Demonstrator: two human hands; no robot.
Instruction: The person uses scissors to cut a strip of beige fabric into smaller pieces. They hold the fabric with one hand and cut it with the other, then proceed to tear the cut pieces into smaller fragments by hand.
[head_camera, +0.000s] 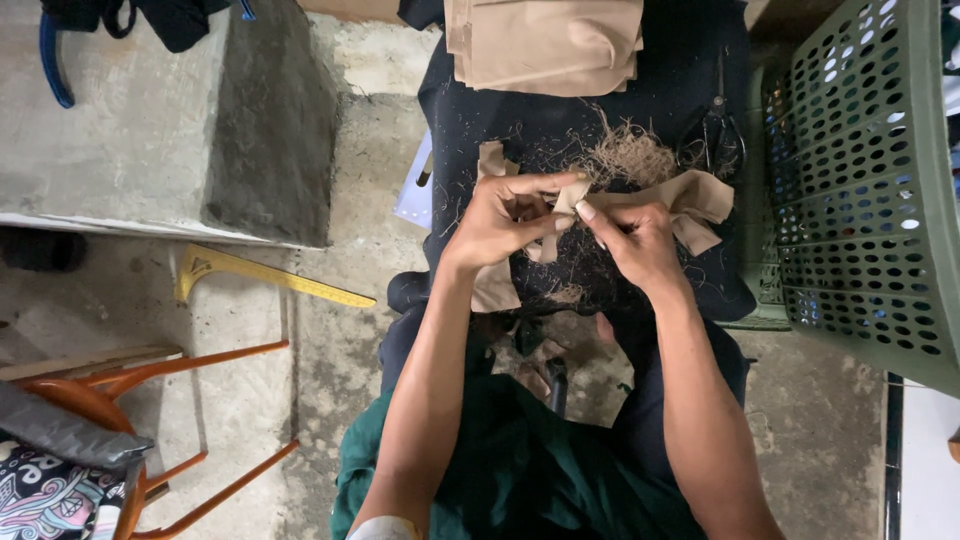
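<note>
Two bare forearms are rising from the lower centre of the frame above a dark green garment (520, 470). Left hand (505, 220) is pinching a small tan fabric piece (572, 195) between thumb and fingertips at the middle of the frame, fingers closed narrowly on it. Right hand (630, 240) is gripping the same tan fabric piece from the other side, its fingertips touching those of the left hand, with the rest of the strip trailing toward the right of the frame. Both hands are working over a dark cloth-covered desk (660, 110) that is littered with thread clippings; a tangle of loose tan threads (630, 155) is lying just above the hands. A stack of folded tan fabric (545, 45) is resting at the top centre. Scissors (718, 135) are lying at the upper right of the dark cloth, near a green perforated basket (860, 180) standing at the right edge. A yellow curved ruler (265, 275) is lying on the concrete floor at left, with an orange chair (150, 380) at the lower left.
</note>
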